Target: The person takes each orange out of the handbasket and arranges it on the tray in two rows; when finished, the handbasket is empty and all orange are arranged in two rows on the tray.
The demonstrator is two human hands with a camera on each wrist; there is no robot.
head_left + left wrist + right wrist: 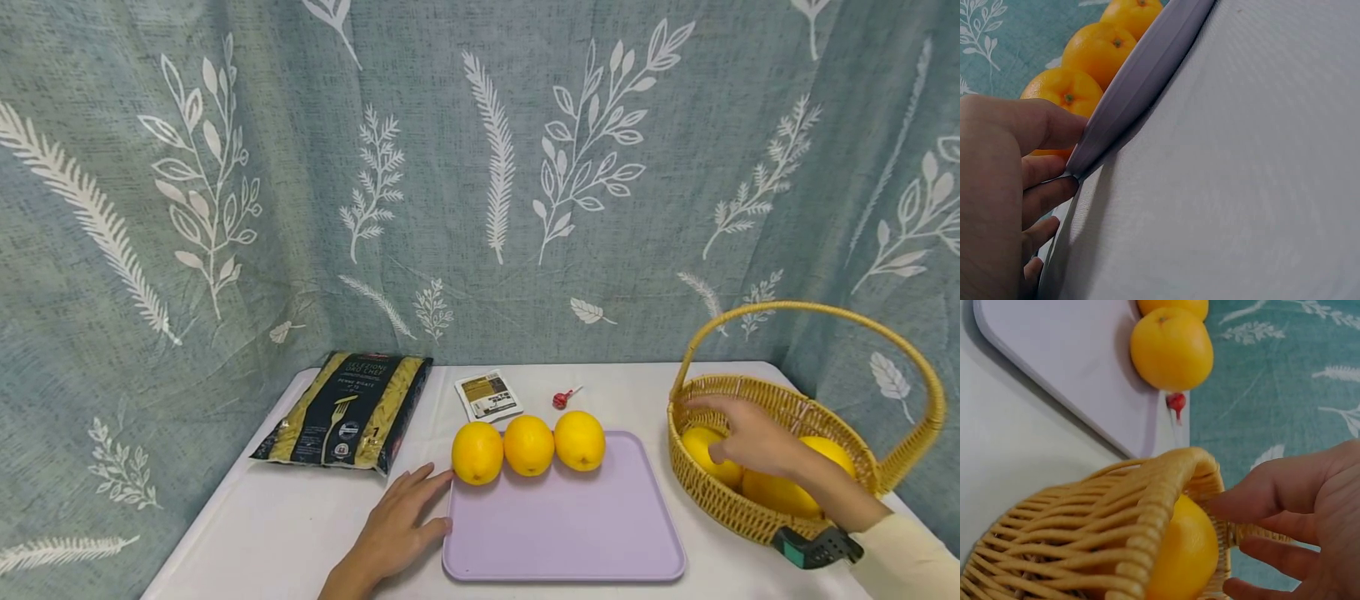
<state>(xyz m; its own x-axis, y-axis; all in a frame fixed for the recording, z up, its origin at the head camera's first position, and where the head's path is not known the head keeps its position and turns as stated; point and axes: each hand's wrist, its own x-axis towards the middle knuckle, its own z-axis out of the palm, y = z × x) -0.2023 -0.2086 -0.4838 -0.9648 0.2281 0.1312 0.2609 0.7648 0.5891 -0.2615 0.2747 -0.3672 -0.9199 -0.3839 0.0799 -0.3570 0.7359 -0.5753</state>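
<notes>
Oranges (528, 446): three line one tray's (562, 533) far edge; at least two more, partly hidden behind the right hand (753, 433), sit in one basket (701, 492) at right. Its fingers are spread, contact unclear; the left hand's (401, 525) spread fingers touch the tray's left edge.

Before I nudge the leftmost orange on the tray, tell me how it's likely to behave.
The leftmost orange will probably roll easily, being round on a flat, smooth-looking tray. Pushed right, it may bump the middle orange, which sits close beside it. Its plump, undented skin suggests it should feel firm, not floppy.
</notes>
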